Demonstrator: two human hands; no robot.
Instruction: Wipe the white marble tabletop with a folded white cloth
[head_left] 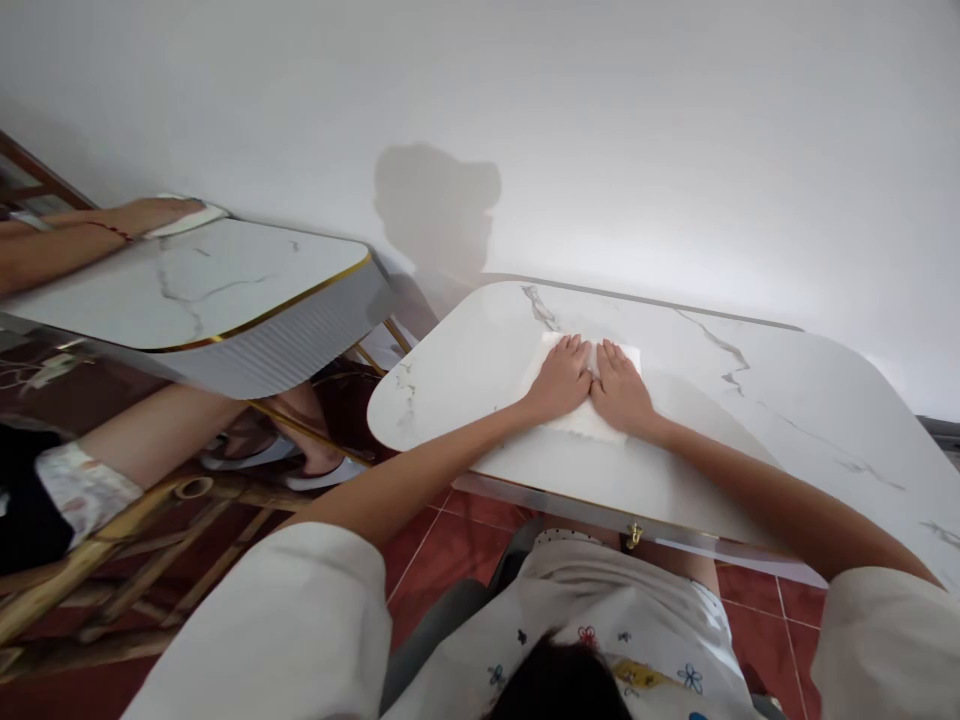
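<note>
A square white cloth or paper towel lies flat on a white marble-patterned table; I cannot tell which material it is. My left hand rests palm down on its left part, fingers stretched out and pointing toward the wall. On the right part lies my right hand, also flat, with its fingers extended. The two hands touch or nearly touch at the thumbs. Neither hand is gripping the white sheet; both press on it from above.
To the left stands a second marble-patterned table with a gold edge, where another person's hand lies on a white cloth. A bamboo chair is below it. A small brass latch sits on my table's front. The wall is behind.
</note>
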